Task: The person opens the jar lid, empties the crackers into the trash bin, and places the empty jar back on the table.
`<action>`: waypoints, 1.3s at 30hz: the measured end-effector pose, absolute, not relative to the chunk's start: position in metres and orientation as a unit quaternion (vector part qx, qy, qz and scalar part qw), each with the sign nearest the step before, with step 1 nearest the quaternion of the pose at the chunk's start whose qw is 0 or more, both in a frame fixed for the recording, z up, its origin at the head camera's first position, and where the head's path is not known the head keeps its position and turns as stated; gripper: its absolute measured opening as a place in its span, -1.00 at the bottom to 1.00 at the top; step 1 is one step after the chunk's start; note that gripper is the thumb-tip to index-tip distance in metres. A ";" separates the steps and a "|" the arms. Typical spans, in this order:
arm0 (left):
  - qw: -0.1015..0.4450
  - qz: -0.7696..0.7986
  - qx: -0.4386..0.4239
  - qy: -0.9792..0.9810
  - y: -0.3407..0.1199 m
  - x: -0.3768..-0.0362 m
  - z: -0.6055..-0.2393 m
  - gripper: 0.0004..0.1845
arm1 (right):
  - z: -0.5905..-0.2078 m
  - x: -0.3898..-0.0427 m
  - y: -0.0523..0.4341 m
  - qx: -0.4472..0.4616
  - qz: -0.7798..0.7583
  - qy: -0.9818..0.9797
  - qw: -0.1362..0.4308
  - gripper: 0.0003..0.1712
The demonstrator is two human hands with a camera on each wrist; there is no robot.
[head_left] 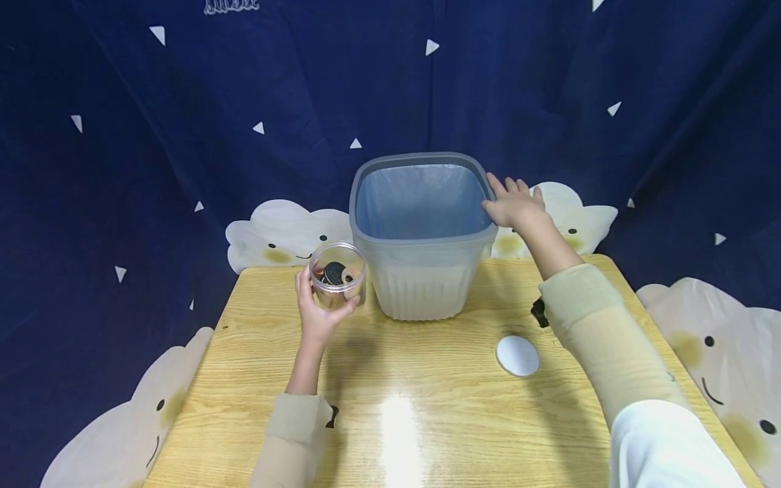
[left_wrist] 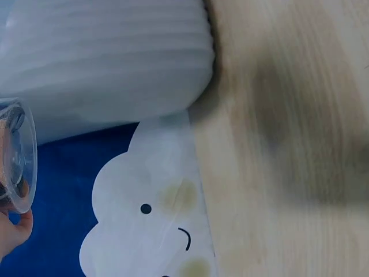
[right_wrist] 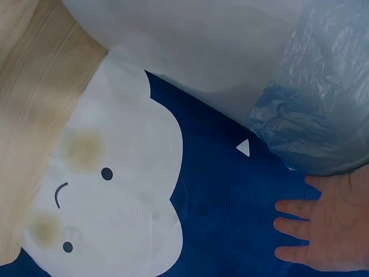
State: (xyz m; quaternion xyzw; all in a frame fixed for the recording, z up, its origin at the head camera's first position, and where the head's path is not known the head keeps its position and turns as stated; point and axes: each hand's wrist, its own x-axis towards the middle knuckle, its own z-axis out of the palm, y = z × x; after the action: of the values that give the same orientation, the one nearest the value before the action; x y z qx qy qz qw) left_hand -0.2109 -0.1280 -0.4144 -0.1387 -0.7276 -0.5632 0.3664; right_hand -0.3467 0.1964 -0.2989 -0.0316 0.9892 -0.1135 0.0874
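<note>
My left hand (head_left: 320, 315) grips a clear plastic jar (head_left: 360, 293), its fingers and thumb around the sides. The jar has no lid on it and is raised just left of the bin. Inside are a dark round disc (head_left: 333, 273) that looks like a cookie and other small pieces, hard to make out. A trash bin (head_left: 424, 281) with a grey rim and a bluish plastic bag (head_left: 421, 196) inside stands at the far side of the table. With fingers straight and spread, my right hand (head_left: 515, 203) touches the bin's right rim (right_wrist: 346, 172).
A round white lid (head_left: 517, 356) lies on the wooden table (head_left: 439, 379), to the right and nearer than the bin. Behind hangs a dark blue curtain (head_left: 293, 81) with white triangles and smiling clouds.
</note>
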 end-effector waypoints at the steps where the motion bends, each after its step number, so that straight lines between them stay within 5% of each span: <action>1: 0.367 -0.563 -0.137 -0.728 -0.129 -0.211 -0.412 -0.12 | -0.299 -0.347 0.197 -0.032 -0.113 0.989 0.088 -0.25; 39: 0.400 -0.512 -0.111 -0.752 -0.155 -0.248 -0.361 -0.15 | -0.298 -0.345 0.197 -0.034 -0.103 0.991 0.083 -0.26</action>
State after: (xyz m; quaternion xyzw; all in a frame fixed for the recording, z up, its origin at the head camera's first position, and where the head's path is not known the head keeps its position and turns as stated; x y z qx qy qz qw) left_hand -0.2476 -0.1546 -0.3607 -0.1105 -0.7523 -0.5118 0.3999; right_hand -0.3453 0.1968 -0.2982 -0.0339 0.9906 -0.1032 0.0827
